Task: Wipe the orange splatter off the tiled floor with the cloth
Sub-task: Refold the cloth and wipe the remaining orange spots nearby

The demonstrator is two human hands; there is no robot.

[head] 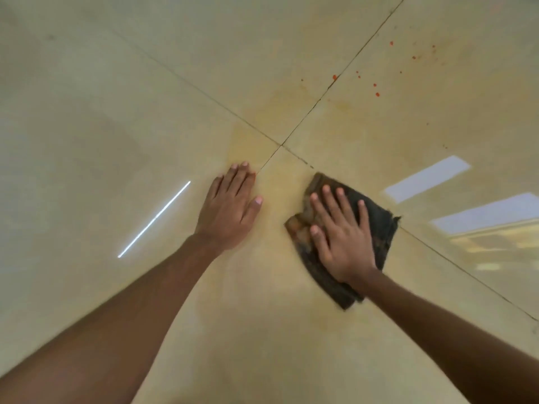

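1. Glossy beige floor tiles (pixel 116 126) are divided by dark grout lines.
2. Orange splatter (pixel 377 94) is seen far right, well apart from the cloth (pixel 376 225).
3. Right hand (pixel 339 237) is pressed flat on the cloth, fingers (pixel 326 196) spread.
4. Left hand (pixel 230 208) is laid flat on the floor, holding nothing.

Right hand (pixel 341 243) flat on dark, orange-stained cloth (pixel 379 228) below-right of the grout crossing (pixel 281 145); left hand (pixel 230 211) flat on glossy beige tile (pixel 116 141) below-left; orange splatter dots (pixel 376 90) above-right.
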